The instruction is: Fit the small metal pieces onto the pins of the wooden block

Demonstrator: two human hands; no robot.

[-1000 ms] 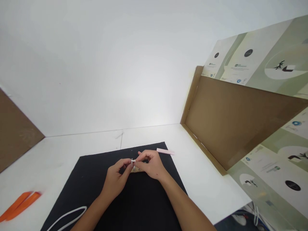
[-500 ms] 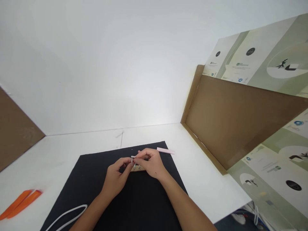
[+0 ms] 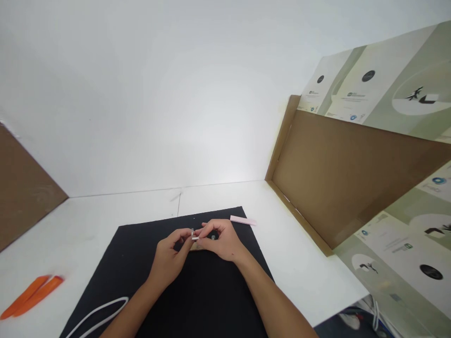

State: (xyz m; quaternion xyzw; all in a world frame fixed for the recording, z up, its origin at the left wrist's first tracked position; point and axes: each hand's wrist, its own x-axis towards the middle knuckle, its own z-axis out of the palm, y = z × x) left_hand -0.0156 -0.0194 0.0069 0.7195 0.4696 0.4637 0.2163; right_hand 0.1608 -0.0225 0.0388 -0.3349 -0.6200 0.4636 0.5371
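Near the back of the black mat [image 3: 211,300], my two hands meet over a small tan board [image 3: 198,247]. My left hand [image 3: 172,256] pinches a small metallic piece [image 3: 192,232] between thumb and forefinger. A short whitish bar [image 3: 195,238] is pinched by the fingertips of my right hand [image 3: 220,241], close against the left fingertips. Another small shiny fitting [image 3: 213,237] shows beside my right hand. My fingers cover much of the board, and the fine detail of the small pieces is too small to tell.
A pale pink strip [image 3: 243,220] lies across the mat's back right edge. Orange strips [image 3: 31,296] rest on the white table at the left. A white cord loop [image 3: 102,312] crosses the mat's front left. Cardboard panels [image 3: 352,173] stand at both sides.
The whitish bar has moved down slightly and now sits lower between my fingertips. My right hand has shifted a little, covering more of the board's fittings.
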